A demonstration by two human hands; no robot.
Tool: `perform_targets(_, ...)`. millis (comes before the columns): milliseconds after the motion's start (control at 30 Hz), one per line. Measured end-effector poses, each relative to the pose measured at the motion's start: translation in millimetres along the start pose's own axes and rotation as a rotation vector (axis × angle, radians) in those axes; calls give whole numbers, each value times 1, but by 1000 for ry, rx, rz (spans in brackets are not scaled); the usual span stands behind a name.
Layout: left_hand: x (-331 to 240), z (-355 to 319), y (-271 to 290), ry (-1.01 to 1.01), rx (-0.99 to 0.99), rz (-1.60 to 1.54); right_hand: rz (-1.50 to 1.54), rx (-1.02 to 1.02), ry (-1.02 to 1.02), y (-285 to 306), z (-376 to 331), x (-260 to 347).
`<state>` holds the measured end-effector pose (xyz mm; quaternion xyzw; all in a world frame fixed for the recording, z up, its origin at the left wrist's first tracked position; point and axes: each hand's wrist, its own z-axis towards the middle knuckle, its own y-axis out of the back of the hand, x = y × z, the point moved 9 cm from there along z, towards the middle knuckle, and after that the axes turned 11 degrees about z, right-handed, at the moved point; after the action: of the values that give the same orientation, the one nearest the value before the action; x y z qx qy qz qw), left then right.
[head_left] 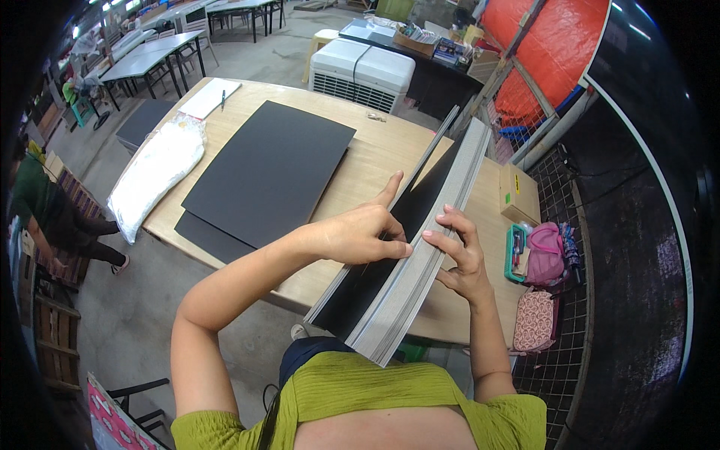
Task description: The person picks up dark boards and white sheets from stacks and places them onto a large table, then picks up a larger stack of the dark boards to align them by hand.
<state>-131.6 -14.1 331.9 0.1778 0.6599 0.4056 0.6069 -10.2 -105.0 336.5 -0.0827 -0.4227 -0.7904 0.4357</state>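
Note:
A thick stack of black boards with grey cut edges (427, 262) stands on its long edge, tilted, over the near right part of the table. A gap parts a few boards on its left from the thick bundle, baring a black face. My left hand (367, 232) lies across the left boards, index finger stretched forward, the other fingers bent and partly hidden, thumb tip on the bundle's top edge. My right hand (463, 259) grips the bundle from the right, fingertips over its top edges. Left of my hands, a pile of large black boards (270, 172) lies flat, slightly uneven.
The wooden table (382, 154) also bears a white plastic bag (161, 169), white paper (210, 97) and a pen (223, 100). At right are a cardboard box (519, 195), a green tray (515, 253) and a pink bag (547, 255). An air cooler (360, 75) stands behind. Someone (52, 210) is at far left.

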Motion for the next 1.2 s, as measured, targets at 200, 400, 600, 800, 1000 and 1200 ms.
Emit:
perform_targets(200,-2,1,1,-9,-15,-5,0,4,8,1,1,1)
perform_targets(400,2,-1,4,16,-15,-60,-71,61,-18,0,3,3)
perform_targets(600,6,-5,8,6,-78,-40,-179,78,-15,1,12,12)
perform_targets(800,2,-6,5,37,-75,0,-97,129,-16,-2,16,9)
perform_targets(1000,-18,-10,9,112,-218,-69,-105,182,-43,1,24,13)
perform_targets(1200,-22,-5,2,65,-262,-77,-104,286,-53,2,33,16)
